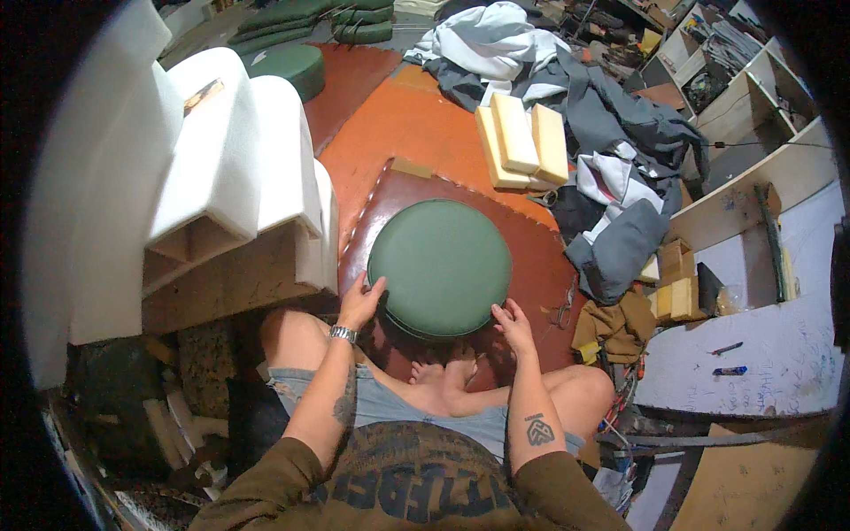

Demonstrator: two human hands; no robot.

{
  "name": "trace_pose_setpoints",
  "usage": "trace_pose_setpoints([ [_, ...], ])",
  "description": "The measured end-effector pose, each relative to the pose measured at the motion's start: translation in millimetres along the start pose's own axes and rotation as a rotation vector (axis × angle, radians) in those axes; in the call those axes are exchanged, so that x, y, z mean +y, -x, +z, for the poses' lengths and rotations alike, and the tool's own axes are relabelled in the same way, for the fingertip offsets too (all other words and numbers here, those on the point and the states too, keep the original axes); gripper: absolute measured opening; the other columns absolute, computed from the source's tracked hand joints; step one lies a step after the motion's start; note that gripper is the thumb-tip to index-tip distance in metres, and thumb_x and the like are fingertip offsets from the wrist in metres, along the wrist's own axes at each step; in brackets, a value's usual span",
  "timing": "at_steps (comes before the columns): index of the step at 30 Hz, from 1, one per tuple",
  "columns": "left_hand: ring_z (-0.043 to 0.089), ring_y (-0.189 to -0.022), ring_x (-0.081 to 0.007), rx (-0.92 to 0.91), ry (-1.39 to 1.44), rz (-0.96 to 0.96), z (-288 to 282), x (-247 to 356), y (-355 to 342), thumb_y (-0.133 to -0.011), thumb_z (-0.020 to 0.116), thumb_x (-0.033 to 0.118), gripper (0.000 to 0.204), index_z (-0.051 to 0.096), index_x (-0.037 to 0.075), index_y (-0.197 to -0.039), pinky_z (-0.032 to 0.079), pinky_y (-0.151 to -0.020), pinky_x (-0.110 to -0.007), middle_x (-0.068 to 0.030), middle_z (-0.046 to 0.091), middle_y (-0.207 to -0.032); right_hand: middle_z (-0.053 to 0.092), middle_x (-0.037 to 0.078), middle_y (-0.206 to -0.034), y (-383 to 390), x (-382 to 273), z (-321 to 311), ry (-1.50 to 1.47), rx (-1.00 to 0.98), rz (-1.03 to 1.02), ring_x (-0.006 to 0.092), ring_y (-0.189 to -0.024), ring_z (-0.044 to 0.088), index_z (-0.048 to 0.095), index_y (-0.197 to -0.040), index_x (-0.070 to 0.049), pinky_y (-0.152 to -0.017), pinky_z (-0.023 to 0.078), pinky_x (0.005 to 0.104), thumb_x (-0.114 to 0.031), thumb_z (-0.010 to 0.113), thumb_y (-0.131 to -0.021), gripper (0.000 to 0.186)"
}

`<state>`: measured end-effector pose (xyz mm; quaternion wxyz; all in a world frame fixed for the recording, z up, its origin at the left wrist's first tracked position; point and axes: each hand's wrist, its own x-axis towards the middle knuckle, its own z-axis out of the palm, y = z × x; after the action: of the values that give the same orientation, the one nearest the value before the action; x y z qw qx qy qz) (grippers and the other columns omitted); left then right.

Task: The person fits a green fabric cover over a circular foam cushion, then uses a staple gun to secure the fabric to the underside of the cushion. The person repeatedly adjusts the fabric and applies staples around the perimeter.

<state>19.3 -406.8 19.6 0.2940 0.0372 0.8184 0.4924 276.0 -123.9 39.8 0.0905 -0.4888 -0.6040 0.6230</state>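
The largest items on site were the tall white padded furniture forms with hollow undersides (217,146), ranked close together beyond the left knee; a knock from the left arm or leg could, in this judgement, have shifted or scuffed them. To the far right lay a loose heap of grey and white fabric (642,115), whose trailing folds might have been snagged if dragged. A glossy reddish-brown sheet (538,258) covered the floor in front of the seated person; its surface appeared smooth, so an uneven push could have let the work slide or turn. The round, dark green, smooth-covered cushion (440,268) lay flat on that sheet, directly before the bare feet and between the two hands; fingernails or grit beneath it were judged the likeliest causes of marking. Pale yellow rectangular foam blocks (522,146) leaned against one another beyond the cushion and could have toppled if struck. The left hand (360,299) was at the cushion's left edge, thumb and fingers parted; the right hand (513,326) was at its lower right edge, fingers loosely spread. Neither was closed around anything, and the pressure applied could not be told. Metal scissors (565,310) lay near the right hand, and a careless sideways sweep risked a cut.
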Motion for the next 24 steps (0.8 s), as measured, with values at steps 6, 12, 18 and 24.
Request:
trace_pose_setpoints([
  [6,0.053,-0.142,-0.0435,0.036,-0.104,0.274,41.9,8.1,-6.1,-0.080,0.091,0.055,0.140,-0.002,-0.006,-0.166,0.044,-0.118,-0.048,-0.0356,0.045,-0.158,0.049,0.027,-0.159,14.0,14.9,28.2,0.088,0.175,-0.235,0.0375,-0.145,0.050,0.038,-0.163,-0.002,-0.117,0.043,0.0475,-0.039,0.080,-0.097,0.087],
  [12,0.059,-0.133,-0.0491,0.313,-0.140,0.121,62.5,30.2,11.3,-0.088,0.085,0.050,0.115,0.019,-0.004,-0.165,0.047,-0.113,-0.052,-0.0367,0.054,-0.148,0.042,0.031,-0.163,39.9,-18.9,45.9,0.828,0.371,-0.822,0.0451,-0.151,0.041,0.049,-0.155,-0.003,-0.123,0.031,0.0613,-0.037,0.078,-0.094,0.076],
  [18,0.061,-0.133,-0.0463,0.373,-0.170,0.149,65.6,41.9,16.9,-0.091,0.083,0.044,0.104,0.027,-0.005,-0.163,0.048,-0.112,-0.050,-0.0349,0.057,-0.147,0.041,0.008,-0.171,47.0,-50.4,101.8,0.898,-0.268,-1.285,0.0384,-0.159,0.031,0.056,-0.154,-0.022,-0.126,0.018,0.0683,-0.048,0.075,-0.091,0.070],
  [24,0.054,-0.140,-0.0459,0.352,-0.093,0.156,66.9,37.3,-0.2,-0.089,0.085,0.042,0.106,0.027,-0.005,-0.164,0.044,-0.117,-0.050,-0.0344,0.050,-0.154,0.037,0.004,-0.173,-20.6,-67.8,119.6,1.114,-0.360,-0.869,0.0375,-0.161,0.026,0.052,-0.158,-0.023,-0.126,0.018,0.0703,-0.049,0.074,-0.093,0.074],
])
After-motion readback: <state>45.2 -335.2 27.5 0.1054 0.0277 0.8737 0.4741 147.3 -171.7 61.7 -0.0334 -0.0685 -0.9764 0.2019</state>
